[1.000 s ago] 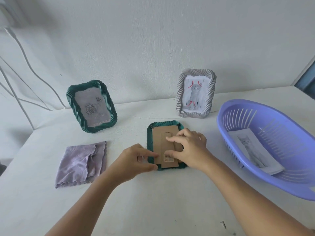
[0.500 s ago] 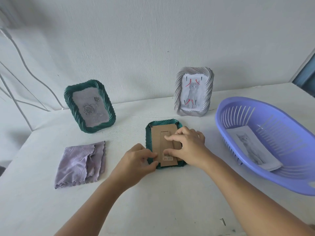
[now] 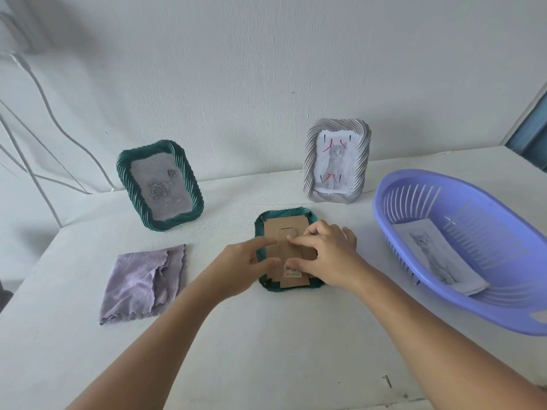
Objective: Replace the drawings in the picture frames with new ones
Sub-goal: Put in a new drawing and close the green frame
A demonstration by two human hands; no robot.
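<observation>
A green picture frame [image 3: 284, 213] lies face down at the middle of the table, its brown cardboard back [image 3: 278, 232] facing up. My left hand [image 3: 241, 261] holds the frame's left edge between thumb and fingers. Over the right half of the cardboard back lies my right hand [image 3: 327, 257], its curled fingers pressing on the board. A second green frame [image 3: 159, 184] with a rose drawing stands at the back left. A grey frame [image 3: 337, 164] with a cat drawing stands at the back right. A loose cat drawing [image 3: 438, 258] lies in the purple basket [image 3: 461, 303].
A folded lilac cloth [image 3: 142, 284] lies on the table at the left. White cables [image 3: 44, 137] hang along the wall at the far left. A small dark screw or nail [image 3: 386, 380] lies near the table's front edge.
My left hand has slid up along the frame's left edge and its fingers have spread further. My right hand stays on the cardboard back. The view has shifted slightly.
</observation>
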